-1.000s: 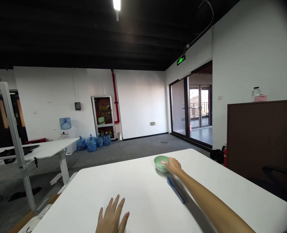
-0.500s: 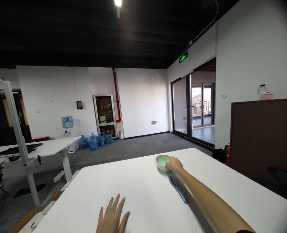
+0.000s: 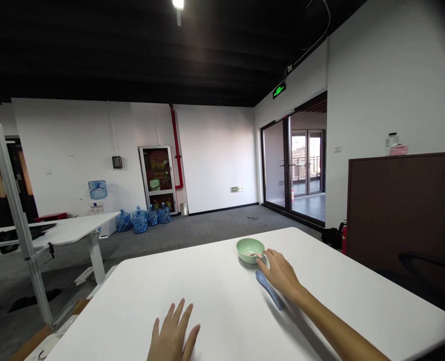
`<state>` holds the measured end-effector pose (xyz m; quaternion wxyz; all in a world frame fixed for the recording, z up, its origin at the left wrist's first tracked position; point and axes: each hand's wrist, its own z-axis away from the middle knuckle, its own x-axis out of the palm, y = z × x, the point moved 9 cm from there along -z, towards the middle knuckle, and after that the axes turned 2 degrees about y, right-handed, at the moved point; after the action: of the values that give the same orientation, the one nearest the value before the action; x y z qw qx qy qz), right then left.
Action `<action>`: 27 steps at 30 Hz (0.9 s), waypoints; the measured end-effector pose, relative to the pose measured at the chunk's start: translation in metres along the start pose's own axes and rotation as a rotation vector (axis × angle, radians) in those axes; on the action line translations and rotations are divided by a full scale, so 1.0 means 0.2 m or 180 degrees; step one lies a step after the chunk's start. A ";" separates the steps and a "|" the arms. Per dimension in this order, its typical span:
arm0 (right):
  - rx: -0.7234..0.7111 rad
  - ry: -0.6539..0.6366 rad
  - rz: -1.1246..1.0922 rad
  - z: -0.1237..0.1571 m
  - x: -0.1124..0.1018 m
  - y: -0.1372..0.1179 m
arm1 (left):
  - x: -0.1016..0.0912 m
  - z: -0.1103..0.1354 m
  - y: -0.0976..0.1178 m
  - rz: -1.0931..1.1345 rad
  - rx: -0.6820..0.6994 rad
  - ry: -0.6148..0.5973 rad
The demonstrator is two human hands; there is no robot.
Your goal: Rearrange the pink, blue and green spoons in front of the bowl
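Observation:
A small light green bowl [image 3: 250, 249] stands on the white table [image 3: 214, 296] toward its far side. Just in front of it lies a blue spoon [image 3: 268, 290], its handle running toward me. My right hand [image 3: 279, 273] hovers over the spoon's bowl end, right behind the green bowl, with fingers stretched out and nothing in them. My left hand [image 3: 173, 337] lies flat on the table near the front edge, fingers spread.
A dark brown cabinet [image 3: 403, 210] stands at the right, with a dark chair [image 3: 429, 271] in front of it. Another white desk [image 3: 56, 230] and a metal frame [image 3: 15, 220] are at the left. Several blue water jugs [image 3: 139, 220] sit by the far wall.
My right hand has let go of the green bowl's rim and drawn back toward me, now over the blue spoon with fingers spread. My left hand has stayed flat.

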<state>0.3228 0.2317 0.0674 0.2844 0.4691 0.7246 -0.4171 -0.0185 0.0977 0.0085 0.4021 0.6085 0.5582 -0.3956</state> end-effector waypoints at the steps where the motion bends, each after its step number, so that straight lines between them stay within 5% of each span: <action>1: -0.0049 0.0006 -0.0043 0.05 -0.01 0.00 | 0.00 0.00 0.00 -0.0009 -0.0006 -0.0012; 12: -0.0127 0.0047 -0.0152 0.39 0.04 0.09 | -0.02 0.00 0.01 0.0005 0.0034 -0.0015; 27: -0.0194 -0.0058 -0.0179 0.43 0.05 0.05 | 0.00 -0.01 0.01 -0.0028 0.0040 -0.0073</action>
<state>0.3298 0.1639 0.0133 0.2933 0.4358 0.7473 -0.4070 -0.0168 0.0996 0.0093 0.4028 0.6040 0.5537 -0.4078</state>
